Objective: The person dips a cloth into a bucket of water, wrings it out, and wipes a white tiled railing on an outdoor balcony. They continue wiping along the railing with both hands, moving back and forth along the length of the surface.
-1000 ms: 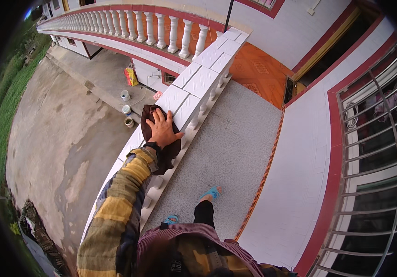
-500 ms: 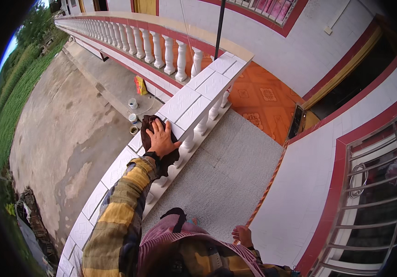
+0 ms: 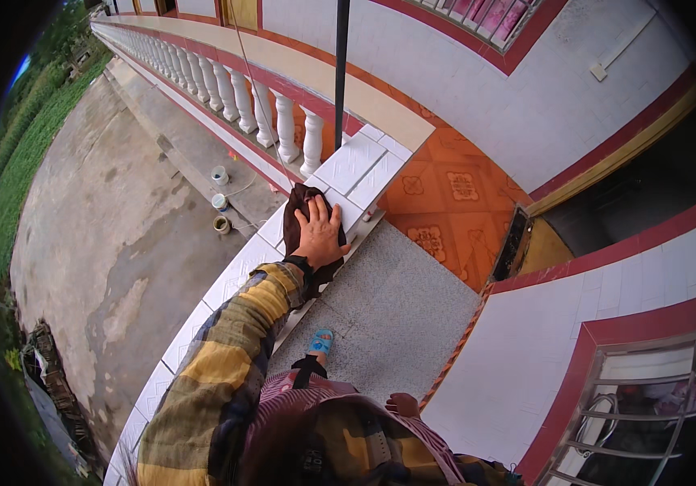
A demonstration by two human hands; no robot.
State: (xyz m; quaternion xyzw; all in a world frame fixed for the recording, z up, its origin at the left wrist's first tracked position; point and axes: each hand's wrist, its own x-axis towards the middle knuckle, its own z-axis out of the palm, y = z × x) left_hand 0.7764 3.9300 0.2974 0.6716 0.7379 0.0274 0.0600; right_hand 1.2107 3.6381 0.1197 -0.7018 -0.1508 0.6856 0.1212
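Along the white-tiled top of a balcony railing, I see through the head camera the person's left hand pressing down on a dark brown cloth. Compared with half a second ago, hand and cloth have moved forward along the railing and are now nearer its far corner, where a thin dark pole stands. A blue sandal, mostly hidden then, now shows plainly on the speckled grey floor.

The cloth lies beneath the left palm and fingers, flat against the tiles. It spreads past the fingertips and to the left of the hand, and its crumpled tail hangs over the railing's inner edge, by the wrist. The left fingers are extended and slightly spread, with the thumb out to the right; they rest on the cloth rather than grip it.

Low in the view, the right hand is beside the body, well apart from the cloth. It is dark and partly hidden, so I cannot tell how its fingers stand.
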